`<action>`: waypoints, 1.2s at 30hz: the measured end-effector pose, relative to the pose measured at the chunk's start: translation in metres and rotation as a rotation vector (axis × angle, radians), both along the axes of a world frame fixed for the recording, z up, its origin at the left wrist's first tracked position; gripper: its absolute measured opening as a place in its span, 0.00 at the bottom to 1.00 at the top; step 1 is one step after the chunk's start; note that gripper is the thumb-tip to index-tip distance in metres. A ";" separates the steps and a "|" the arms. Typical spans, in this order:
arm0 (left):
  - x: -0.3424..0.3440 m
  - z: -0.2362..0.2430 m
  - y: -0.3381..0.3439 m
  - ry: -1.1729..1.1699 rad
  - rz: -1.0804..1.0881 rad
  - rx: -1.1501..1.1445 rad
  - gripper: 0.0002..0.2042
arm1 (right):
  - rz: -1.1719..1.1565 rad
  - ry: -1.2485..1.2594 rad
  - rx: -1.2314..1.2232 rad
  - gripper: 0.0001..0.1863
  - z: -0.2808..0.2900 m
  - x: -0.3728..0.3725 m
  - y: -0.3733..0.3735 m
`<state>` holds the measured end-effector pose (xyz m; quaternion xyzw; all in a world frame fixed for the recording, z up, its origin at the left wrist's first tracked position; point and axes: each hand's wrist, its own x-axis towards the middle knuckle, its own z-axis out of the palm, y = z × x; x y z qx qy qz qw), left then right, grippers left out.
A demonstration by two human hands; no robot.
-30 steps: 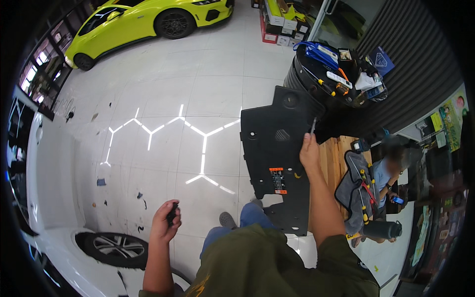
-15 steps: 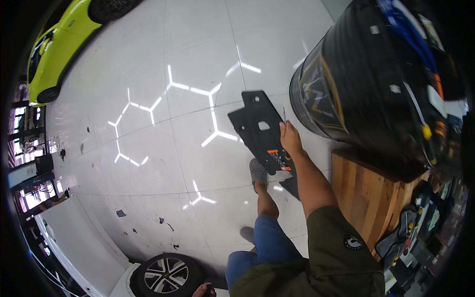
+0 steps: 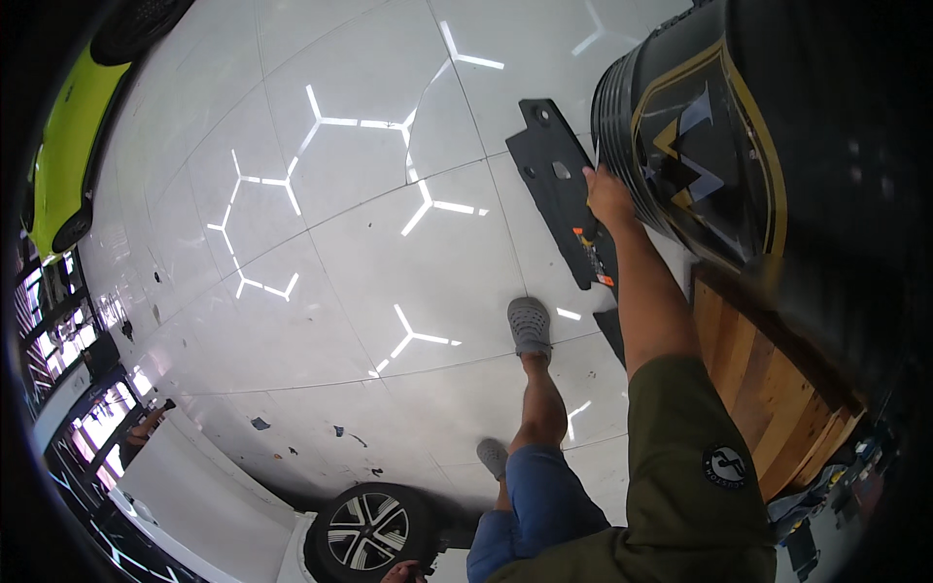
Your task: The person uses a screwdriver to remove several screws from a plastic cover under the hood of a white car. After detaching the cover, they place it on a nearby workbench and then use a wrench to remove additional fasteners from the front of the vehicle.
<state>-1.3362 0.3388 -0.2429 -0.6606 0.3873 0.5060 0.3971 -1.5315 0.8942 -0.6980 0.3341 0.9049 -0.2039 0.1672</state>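
My right hand (image 3: 610, 199) is closed on the edge of a flat black panel (image 3: 544, 155), which has cut-outs and an orange-and-white label. The panel hangs tilted over the floor, its far end close to the black drum. A thin pale strip, too small to make out, shows by the fingers. Below my forearm, another piece of black sheet (image 3: 609, 333) shows in part; whether it belongs to the panel I cannot tell. My left hand (image 3: 398, 572) barely enters at the bottom edge, fingers curled by something dark, in front of a car wheel (image 3: 366, 531).
The black drum (image 3: 700, 146) with a gold-and-silver emblem stands at the right, beside a wooden box (image 3: 748, 379). A white car (image 3: 204, 476) is at lower left, with another person's arm (image 3: 149, 426) behind it. A lime-green car (image 3: 73, 146) stands far left. Dark scraps (image 3: 260, 424) lie on the floor.
My right hand and the panel have moved right and farther away, nearer the drum. My view has shifted, and I have stepped along the floor. The thin metal piece at my right hand shows less now.
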 end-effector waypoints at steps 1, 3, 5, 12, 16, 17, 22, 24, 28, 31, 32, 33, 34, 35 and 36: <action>-0.003 -0.002 0.004 -0.013 -0.026 0.003 0.10 | -0.005 -0.010 0.009 0.22 -0.001 -0.004 0.003; -0.009 -0.005 0.004 -0.012 -0.068 0.026 0.10 | -0.018 -0.024 0.037 0.21 0.000 -0.015 0.008; -0.018 -0.008 -0.003 0.006 -0.114 0.081 0.10 | -0.036 0.104 0.123 0.19 -0.015 -0.013 0.021; -0.015 0.016 -0.035 0.055 -0.124 0.194 0.11 | -0.091 0.251 -0.073 0.15 0.084 0.078 -0.098; -0.022 0.031 -0.075 0.176 -0.230 0.388 0.11 | 0.049 0.033 0.058 0.12 0.150 0.204 -0.174; -0.016 0.020 -0.086 0.278 -0.266 0.326 0.13 | -0.048 -0.025 -0.040 0.12 0.178 0.234 -0.192; -0.081 -0.010 -0.097 0.272 -0.176 0.800 0.14 | -0.282 -0.186 -0.116 0.14 0.270 0.395 -0.253; -0.106 0.013 -0.067 0.391 -0.253 0.924 0.14 | -0.055 -0.186 -0.123 0.14 0.320 0.442 -0.256; -0.150 0.086 0.033 0.598 -0.512 0.997 0.10 | -0.125 -0.186 0.002 0.11 0.349 0.545 -0.294; -0.147 0.110 0.097 0.678 -0.629 1.020 0.11 | -0.237 -0.233 -0.014 0.14 0.347 0.606 -0.327; -0.138 0.110 0.126 0.639 -0.655 1.038 0.11 | -0.275 -0.259 -0.024 0.17 0.345 0.630 -0.344; -0.129 0.116 0.148 0.636 -0.667 1.038 0.11 | -0.347 -0.266 -0.038 0.18 0.342 0.644 -0.360; -0.122 0.115 0.167 0.618 -0.664 1.061 0.11 | -0.416 -0.280 -0.051 0.19 0.340 0.657 -0.374; -0.114 0.114 0.187 0.615 -0.661 1.062 0.11 | -0.396 -0.342 -0.119 0.20 0.335 0.669 -0.384; -0.107 0.115 0.207 0.611 -0.662 1.061 0.11 | -0.377 -0.402 -0.190 0.21 0.329 0.679 -0.394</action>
